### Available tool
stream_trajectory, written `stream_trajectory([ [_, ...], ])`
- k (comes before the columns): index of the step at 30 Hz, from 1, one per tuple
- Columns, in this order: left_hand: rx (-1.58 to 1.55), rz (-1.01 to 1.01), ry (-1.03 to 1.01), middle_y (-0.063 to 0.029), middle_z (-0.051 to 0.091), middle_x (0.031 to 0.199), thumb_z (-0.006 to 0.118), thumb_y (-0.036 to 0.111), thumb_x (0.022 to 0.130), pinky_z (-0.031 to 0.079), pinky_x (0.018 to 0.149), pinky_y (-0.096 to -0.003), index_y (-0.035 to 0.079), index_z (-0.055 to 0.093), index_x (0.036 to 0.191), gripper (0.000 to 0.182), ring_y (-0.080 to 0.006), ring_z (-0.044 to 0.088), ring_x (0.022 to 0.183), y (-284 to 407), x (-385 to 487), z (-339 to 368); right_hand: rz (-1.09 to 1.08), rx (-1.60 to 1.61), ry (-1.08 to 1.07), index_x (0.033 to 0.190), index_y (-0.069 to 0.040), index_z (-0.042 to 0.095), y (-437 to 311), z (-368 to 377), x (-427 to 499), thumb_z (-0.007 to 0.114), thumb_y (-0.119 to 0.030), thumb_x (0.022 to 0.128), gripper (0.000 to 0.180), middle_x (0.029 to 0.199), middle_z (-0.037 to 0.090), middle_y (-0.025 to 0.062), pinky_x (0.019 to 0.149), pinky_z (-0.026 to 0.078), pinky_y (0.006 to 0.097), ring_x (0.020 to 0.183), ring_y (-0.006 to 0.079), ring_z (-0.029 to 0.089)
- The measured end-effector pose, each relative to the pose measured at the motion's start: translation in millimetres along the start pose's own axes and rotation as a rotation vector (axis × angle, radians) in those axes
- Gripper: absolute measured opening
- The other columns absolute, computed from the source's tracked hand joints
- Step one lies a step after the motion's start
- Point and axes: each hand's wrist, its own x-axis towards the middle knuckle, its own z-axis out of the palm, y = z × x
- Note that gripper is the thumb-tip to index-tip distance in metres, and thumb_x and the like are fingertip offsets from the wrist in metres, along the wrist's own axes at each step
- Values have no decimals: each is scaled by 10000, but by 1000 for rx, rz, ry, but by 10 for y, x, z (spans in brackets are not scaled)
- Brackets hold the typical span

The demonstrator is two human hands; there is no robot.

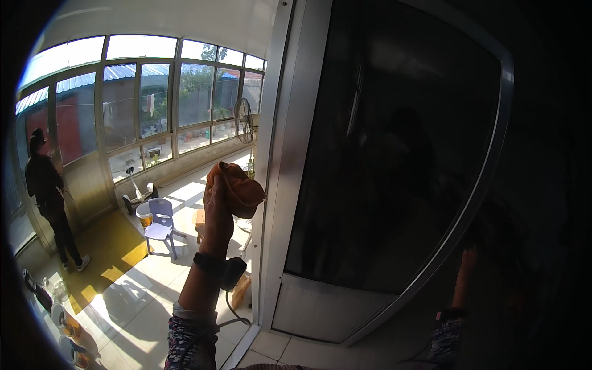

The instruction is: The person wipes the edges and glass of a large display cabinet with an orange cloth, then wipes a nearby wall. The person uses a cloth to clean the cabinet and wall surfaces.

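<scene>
Held up beside the aluminium door frame (273, 194), my left hand (215, 194) grips a bunched orange-brown cloth (238, 189). The cloth's right side meets or nearly meets the frame's edge. A dark band with a box-like device and a cable is on that wrist. To the right stands a metal-framed door (393, 162) with a dark glass panel and a pale lower panel. My right hand (468, 259) is raised near the door's outer edge, deep in shadow. Its fingers are too dark to make out, and whether it touches anything is unclear.
Beyond the doorway, a person (46, 189) stands on a yellow mat (111, 249) by the windows. A small lavender chair (160, 222), a bucket (144, 214), a self-balancing scooter (138, 196) and a fan (243, 121) are there. More buckets (64, 319) stand lower left.
</scene>
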Motion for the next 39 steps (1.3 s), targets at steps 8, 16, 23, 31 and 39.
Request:
stream_trajectory([
  [8, 46, 358, 79, -46, 667, 1056, 592, 446, 1039, 530, 860, -304, 102, 615, 1244, 401, -140, 654, 987, 304, 1610, 1316, -26, -173, 240, 1620, -54, 263, 305, 22, 1263, 503, -569, 1035, 816, 1660, 278, 219, 1227, 282, 461, 1520, 352, 308],
  [16, 307, 371, 91, -132, 590, 1280, 545, 420, 1024, 476, 1016, -398, 54, 634, 1310, 473, -264, 597, 1183, 468, 2624, 1981, -419, 10, -11, 1610, -36, 290, 826, 150, 1632, 374, -382, 1121, 605, 1682, 267, 124, 1268, 190, 367, 1554, 241, 238],
  [23, 588, 764, 59, -189, 571, 1278, 630, 417, 967, 491, 984, -430, -30, 615, 1241, 524, -330, 591, 1211, 769, 3850, 2542, -623, 156, -127, 1638, -38, 191, 932, 268, 1472, 294, -279, 1114, 586, 1727, 131, 95, 1292, 77, 371, 1592, 216, 99],
  [31, 782, 846, 81, -275, 555, 1377, 614, 419, 898, 440, 1099, -466, -6, 603, 1324, 602, -407, 533, 1316, 775, 4288, 2753, -372, 160, 95, 1627, -26, 231, 400, 376, 1171, 306, -336, 1124, 595, 1722, 151, 113, 1290, 93, 366, 1581, 213, 158],
  [39, 912, 674, 45, -290, 572, 1304, 602, 336, 969, 461, 1036, -526, -45, 598, 1250, 474, -473, 550, 1238, -44, 3050, 2039, -522, -86, 102, 1639, -53, 198, 276, 351, 1187, 298, -427, 1118, 649, 1730, 112, 103, 1286, 105, 378, 1585, 218, 135],
])
